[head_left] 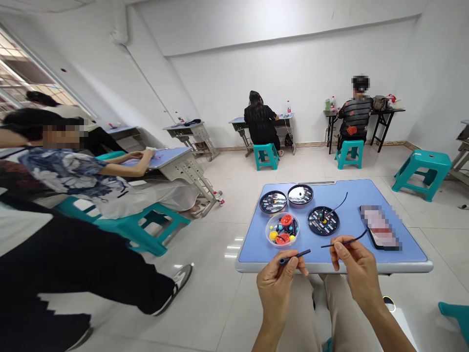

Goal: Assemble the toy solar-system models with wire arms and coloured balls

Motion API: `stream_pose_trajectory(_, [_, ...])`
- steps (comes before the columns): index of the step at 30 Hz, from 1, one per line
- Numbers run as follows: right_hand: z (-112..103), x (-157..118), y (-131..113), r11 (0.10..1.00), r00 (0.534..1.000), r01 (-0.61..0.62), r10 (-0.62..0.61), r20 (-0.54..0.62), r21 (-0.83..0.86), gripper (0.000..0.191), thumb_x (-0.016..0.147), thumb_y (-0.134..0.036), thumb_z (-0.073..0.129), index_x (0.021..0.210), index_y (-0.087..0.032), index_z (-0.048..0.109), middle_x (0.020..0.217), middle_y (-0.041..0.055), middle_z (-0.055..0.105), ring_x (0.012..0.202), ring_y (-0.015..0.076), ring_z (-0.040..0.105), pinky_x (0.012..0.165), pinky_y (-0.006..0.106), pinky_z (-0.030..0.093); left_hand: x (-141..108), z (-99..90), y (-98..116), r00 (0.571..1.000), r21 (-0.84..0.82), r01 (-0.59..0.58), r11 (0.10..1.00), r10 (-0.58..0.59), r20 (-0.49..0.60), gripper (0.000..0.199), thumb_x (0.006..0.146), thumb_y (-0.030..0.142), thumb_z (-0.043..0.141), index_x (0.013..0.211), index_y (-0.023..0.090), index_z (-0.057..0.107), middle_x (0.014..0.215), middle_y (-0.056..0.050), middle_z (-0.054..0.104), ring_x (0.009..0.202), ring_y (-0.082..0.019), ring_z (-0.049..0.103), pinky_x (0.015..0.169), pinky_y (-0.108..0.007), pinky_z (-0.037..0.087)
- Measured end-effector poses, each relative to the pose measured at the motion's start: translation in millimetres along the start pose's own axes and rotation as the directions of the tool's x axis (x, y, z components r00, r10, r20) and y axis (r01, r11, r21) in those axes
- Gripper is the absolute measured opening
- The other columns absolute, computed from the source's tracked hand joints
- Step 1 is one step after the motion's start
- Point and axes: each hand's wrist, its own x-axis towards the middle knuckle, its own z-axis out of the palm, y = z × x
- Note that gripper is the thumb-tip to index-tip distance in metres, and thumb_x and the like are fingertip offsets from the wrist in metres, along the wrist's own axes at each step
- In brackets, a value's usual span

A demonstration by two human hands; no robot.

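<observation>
left hand (278,298) raised, pinching short dark rod (295,256) | right hand (357,278) raised, pinching thin black rod (344,243) | 2 hands apart, near worktop (359,193) edge

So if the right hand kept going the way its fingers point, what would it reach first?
Probably the round black disc on the blue tabletop, though the right hand sits at an unclear height.

left hand (275,298): bare, slim fingers
right hand (357,276): bare, slim fingers
right forearm (390,327): bare, no sleeve showing
trousers (339,313): loose beige cloth, soft folds over both thighs
</observation>
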Motion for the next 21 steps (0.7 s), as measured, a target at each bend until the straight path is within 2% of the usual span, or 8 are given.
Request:
stream_pose_trajectory(4, [-0.2,-2.5,-5.3,0.999,0.997,-0.029,0.028,0.066,0.014,0.027,0.084,-0.045,0.067,0.080,-0.018,0.064,0.066,0.0014,0.057,0.057,0.0134,0.050,0.048,0.025,0.043,0.9,-1.3,2.5,1.000,-0.077,0.027,0.997,-0.026,0.009,0.017,0.074,0.032,0.076,0.081,0.016,0.074,0.062,-0.003,0.069,0.054,-0.017,0.065,0.053,-0.031,0.057])
stream_pose_trajectory(9, [8.7,-5.1,-11.1,0.998,0.993,-0.063,0.060,0.103,0.025,0.032,0.082,-0.048,0.067,0.077,-0.017,0.062,0.061,0.0005,0.056,0.051,0.0120,0.048,0.046,0.025,0.042,-2.1,2.5,2.8,0.999,-0.077,0.033,0.996,-0.032,0.022,0.018,0.073,0.032,0.077,0.081,0.016,0.074,0.063,-0.003,0.069,0.054,-0.017,0.064,0.053,-0.032,0.057])
stream_pose_trajectory(21, [11.0,-2.4,-11.1,0.992,0.990,-0.103,0.095,0.102,0.078,0.035,0.078,-0.050,0.071,0.075,-0.016,0.062,0.061,0.0004,0.056,0.052,0.0115,0.049,0.043,0.023,0.042,-0.3,1.9,0.3,0.999,-0.040,0.013,0.999,-0.012,0.032,0.019,0.072,0.034,0.078,0.082,0.017,0.075,0.060,-0.003,0.068,0.055,-0.018,0.065,0.054,-0.032,0.057])
